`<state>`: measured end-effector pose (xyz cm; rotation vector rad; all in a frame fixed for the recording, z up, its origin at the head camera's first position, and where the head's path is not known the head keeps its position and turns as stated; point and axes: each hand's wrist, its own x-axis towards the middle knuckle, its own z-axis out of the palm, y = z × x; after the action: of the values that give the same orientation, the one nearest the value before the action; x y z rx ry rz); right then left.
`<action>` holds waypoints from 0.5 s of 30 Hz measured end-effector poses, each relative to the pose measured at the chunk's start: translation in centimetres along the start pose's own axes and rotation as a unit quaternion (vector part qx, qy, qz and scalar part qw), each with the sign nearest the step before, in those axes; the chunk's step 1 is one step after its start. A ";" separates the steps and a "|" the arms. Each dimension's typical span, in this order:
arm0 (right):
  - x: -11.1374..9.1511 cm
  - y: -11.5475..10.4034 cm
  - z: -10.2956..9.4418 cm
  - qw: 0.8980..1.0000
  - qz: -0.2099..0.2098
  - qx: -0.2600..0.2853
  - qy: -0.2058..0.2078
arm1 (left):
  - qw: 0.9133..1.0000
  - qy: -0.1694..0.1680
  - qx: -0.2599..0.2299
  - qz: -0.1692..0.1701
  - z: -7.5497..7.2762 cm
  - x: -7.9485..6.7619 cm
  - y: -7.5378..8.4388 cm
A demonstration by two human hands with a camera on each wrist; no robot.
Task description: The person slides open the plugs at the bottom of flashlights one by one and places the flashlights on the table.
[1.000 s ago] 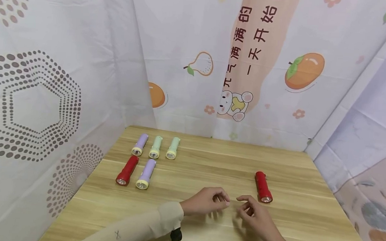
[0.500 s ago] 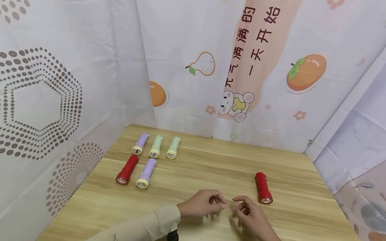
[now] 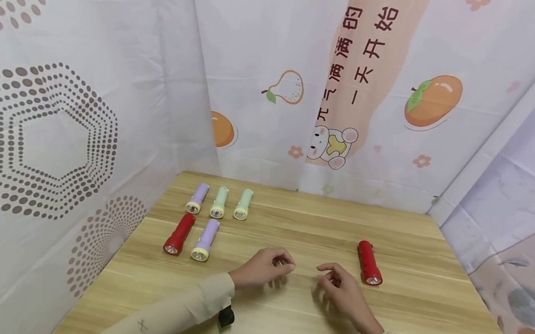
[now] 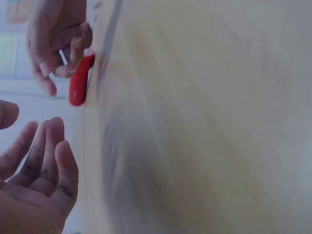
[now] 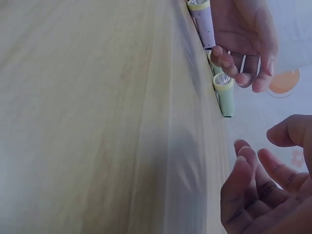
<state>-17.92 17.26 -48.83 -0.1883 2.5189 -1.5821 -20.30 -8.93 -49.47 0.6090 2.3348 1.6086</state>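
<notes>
My left hand [image 3: 262,267] hovers over the middle of the table with loosely curled fingers and nothing in them. Facing it, my right hand [image 3: 343,294] is likewise relaxed and holds nothing. Just beyond the right hand lies a red flashlight [image 3: 369,263], its lens toward me. On the left side of the table are a second red flashlight [image 3: 179,234] and a purple flashlight [image 3: 205,240] in the nearer row. Behind them lie another purple flashlight [image 3: 197,198], a mint green flashlight [image 3: 219,203] and a second mint green flashlight [image 3: 244,204].
The wooden table [image 3: 292,224] meets a printed curtain [image 3: 260,131] at the back. A dotted white curtain [image 3: 59,146] borders its left side, and another patterned curtain [image 3: 511,200] its right. A black wrist strap piece [image 3: 226,316] hangs under the left sleeve.
My left hand has drifted left and slightly away from me, widening the gap between the hands. The right hand has shifted slightly left. All flashlights stay in place, while the head view moves slightly.
</notes>
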 end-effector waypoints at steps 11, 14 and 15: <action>2.1 -1.5 2.4 0.996 0.038 0.085 0.006 | 0.999 0.039 0.012 -0.005 -4.5 0.4 -0.7; 2.6 -2.0 3.0 0.995 0.039 0.093 0.010 | 0.999 0.044 0.013 -0.008 -5.4 0.6 -1.1; 2.8 -2.1 3.2 0.995 0.038 0.094 0.009 | 0.999 0.047 0.013 -0.010 -5.7 0.6 -1.2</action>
<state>-19.94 13.01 -48.46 -0.0531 2.3407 -1.7852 -23.47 -13.71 -48.51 0.5245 2.4247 1.6340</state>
